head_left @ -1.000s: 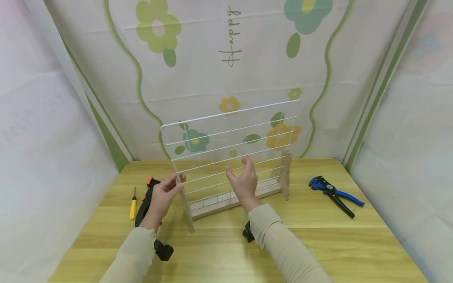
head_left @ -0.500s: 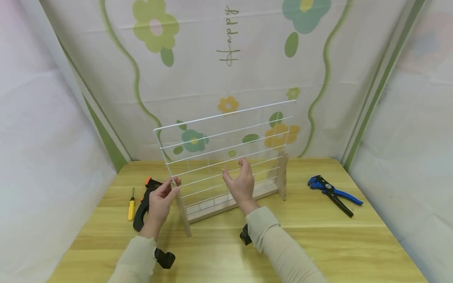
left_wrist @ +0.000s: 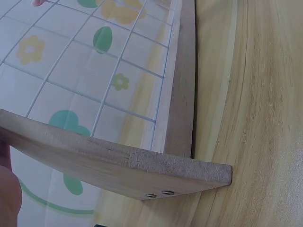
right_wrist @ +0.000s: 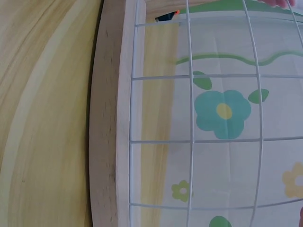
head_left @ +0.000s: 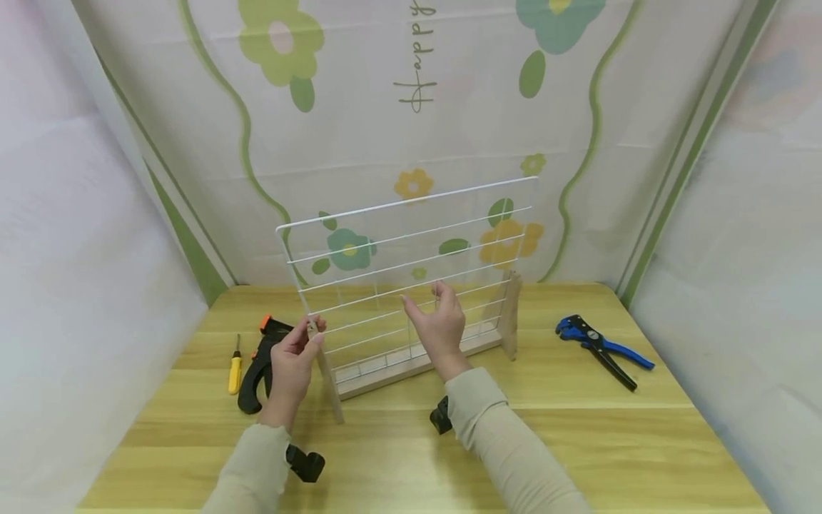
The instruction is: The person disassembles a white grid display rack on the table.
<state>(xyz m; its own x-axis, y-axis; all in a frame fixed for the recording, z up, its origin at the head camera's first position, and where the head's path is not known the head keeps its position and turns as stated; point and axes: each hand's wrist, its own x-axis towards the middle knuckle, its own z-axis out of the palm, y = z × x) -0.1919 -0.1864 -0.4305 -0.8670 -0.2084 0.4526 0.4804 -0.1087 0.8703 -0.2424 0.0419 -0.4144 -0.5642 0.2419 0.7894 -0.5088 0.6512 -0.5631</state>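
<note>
A white wire grid panel (head_left: 411, 203) stands in a wooden stand (head_left: 385, 384), leaning back, its left end nearer to me. My left hand (head_left: 291, 370) pinches the top of the stand's left side piece (head_left: 330, 385) between thumb and fingers, where the panel's edge meets the wood. In the left wrist view the thumb (left_wrist: 7, 198) lies along that side piece (left_wrist: 109, 163), with two screw heads (left_wrist: 167, 192) low on its outer face. My right hand (head_left: 442, 328) is at the panel's middle wires, thumb and forefinger spread apart. The right wrist view shows grid and base bar (right_wrist: 106, 132).
Left of the stand lie a yellow-handled screwdriver (head_left: 235, 373) and a black tool with an orange tip (head_left: 257, 378), partly behind the left hand. Blue and black wire-stripping pliers (head_left: 600, 348) lie to the right. A flower-printed curtain (head_left: 359, 143) hangs behind the wooden table (head_left: 565, 464).
The left end of the panel and stand has shifted slightly left with my left hand. My right hand has followed a little leftward, fingers still spread. The head view has tilted slightly.
</note>
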